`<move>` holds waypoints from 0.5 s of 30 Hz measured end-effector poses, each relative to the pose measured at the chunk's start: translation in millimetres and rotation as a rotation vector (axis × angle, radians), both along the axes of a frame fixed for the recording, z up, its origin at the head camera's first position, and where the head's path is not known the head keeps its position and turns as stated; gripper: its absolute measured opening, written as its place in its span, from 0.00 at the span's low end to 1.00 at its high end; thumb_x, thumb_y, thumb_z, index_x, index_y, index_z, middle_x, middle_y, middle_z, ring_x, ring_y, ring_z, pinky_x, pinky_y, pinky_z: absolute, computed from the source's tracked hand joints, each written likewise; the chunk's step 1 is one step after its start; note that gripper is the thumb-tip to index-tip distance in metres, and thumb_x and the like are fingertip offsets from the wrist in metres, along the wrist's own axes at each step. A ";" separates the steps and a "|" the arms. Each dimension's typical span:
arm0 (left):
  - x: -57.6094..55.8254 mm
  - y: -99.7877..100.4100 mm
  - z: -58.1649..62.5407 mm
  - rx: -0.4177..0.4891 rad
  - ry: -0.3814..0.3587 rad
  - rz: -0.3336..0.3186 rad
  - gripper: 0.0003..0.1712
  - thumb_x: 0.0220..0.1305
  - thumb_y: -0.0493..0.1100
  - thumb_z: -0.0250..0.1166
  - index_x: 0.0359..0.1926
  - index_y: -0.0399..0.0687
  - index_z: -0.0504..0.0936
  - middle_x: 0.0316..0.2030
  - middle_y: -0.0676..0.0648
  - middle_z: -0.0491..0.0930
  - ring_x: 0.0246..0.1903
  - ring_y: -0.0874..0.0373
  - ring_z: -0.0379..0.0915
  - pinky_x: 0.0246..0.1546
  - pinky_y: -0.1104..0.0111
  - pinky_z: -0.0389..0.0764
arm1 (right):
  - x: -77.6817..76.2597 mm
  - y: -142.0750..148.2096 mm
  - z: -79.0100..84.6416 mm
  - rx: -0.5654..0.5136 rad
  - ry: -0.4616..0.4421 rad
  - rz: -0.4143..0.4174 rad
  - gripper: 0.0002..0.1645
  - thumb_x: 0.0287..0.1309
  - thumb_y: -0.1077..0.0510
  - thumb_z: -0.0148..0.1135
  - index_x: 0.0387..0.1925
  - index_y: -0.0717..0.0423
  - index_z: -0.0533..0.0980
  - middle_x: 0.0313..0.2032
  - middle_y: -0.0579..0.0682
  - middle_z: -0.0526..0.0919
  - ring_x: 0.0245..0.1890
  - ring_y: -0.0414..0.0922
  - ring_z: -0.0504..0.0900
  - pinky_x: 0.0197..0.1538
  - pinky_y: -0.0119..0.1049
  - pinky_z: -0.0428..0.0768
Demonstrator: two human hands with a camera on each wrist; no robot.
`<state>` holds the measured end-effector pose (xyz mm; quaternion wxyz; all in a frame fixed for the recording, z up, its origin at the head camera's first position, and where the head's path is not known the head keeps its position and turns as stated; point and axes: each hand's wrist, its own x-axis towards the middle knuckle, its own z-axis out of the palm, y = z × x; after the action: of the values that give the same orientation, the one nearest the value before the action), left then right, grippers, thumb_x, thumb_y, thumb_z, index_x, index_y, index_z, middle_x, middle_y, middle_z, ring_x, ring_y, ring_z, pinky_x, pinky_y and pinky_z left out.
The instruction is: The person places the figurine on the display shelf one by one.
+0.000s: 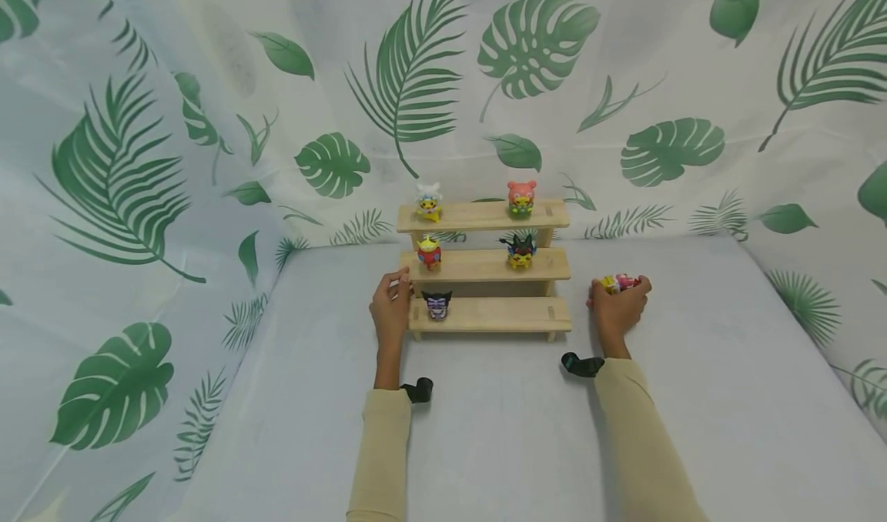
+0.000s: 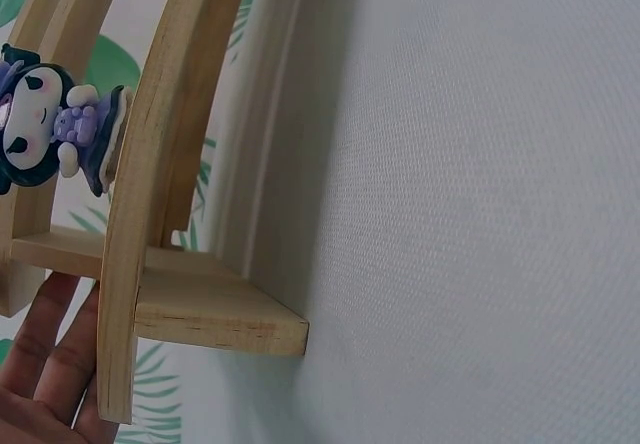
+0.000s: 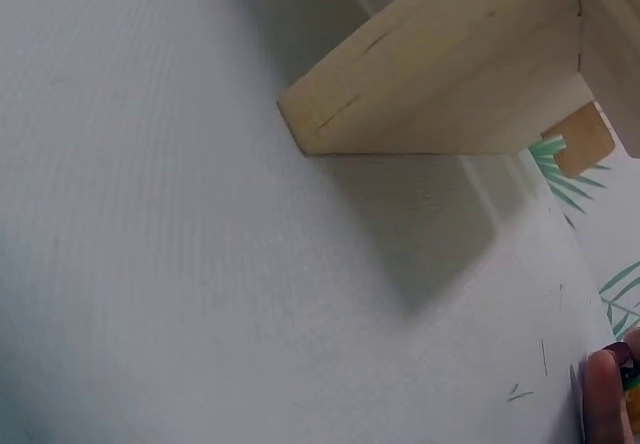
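Observation:
A three-step wooden display stand stands at the back of the white surface. My left hand is at its left end, with fairly straight fingers touching the wood. My right hand, right of the stand, grips small yellow and pink toy figurines; the fingers partly hide them, so their number is unclear. On the top step are a white-hooded figurine and a pink-hooded one. The middle step bears a red figurine and a dark-eared one. A black-and-purple figurine occupies the bottom step's left end.
A leaf-printed curtain hangs behind the stand and along both sides. Black wrist cameras, left and right, stick out inward from the sleeves. The white cloth surface extends in front of the stand.

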<state>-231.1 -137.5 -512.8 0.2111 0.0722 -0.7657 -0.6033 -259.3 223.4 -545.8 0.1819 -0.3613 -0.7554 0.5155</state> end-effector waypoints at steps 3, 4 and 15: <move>0.6 -0.5 0.3 0.008 0.001 -0.007 0.15 0.72 0.47 0.57 0.50 0.44 0.81 0.55 0.48 0.82 0.45 0.51 0.85 0.44 0.67 0.87 | 0.3 1.5 -2.0 -0.025 0.031 -0.016 0.49 0.56 0.54 0.63 0.73 0.53 0.47 0.68 0.63 0.62 0.67 0.56 0.64 0.74 0.46 0.62; 0.8 -0.6 0.3 0.010 0.001 -0.009 0.15 0.73 0.47 0.57 0.50 0.44 0.81 0.55 0.48 0.82 0.45 0.51 0.85 0.44 0.67 0.87 | 0.4 2.3 -3.2 -0.033 0.035 -0.021 0.49 0.55 0.55 0.63 0.73 0.52 0.47 0.68 0.62 0.63 0.65 0.54 0.67 0.73 0.44 0.65; 1.0 -1.0 0.3 0.018 0.021 -0.009 0.14 0.73 0.45 0.57 0.50 0.42 0.81 0.55 0.47 0.82 0.45 0.50 0.85 0.44 0.67 0.87 | 3.5 7.6 -7.3 -0.167 0.109 0.017 0.46 0.59 0.57 0.62 0.72 0.51 0.49 0.54 0.63 0.78 0.19 0.24 0.76 0.30 0.19 0.83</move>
<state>-230.1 -138.5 -512.5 0.2158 0.0644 -0.7582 -0.6119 -255.7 231.0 -553.1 0.1875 -0.3403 -0.7018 0.5971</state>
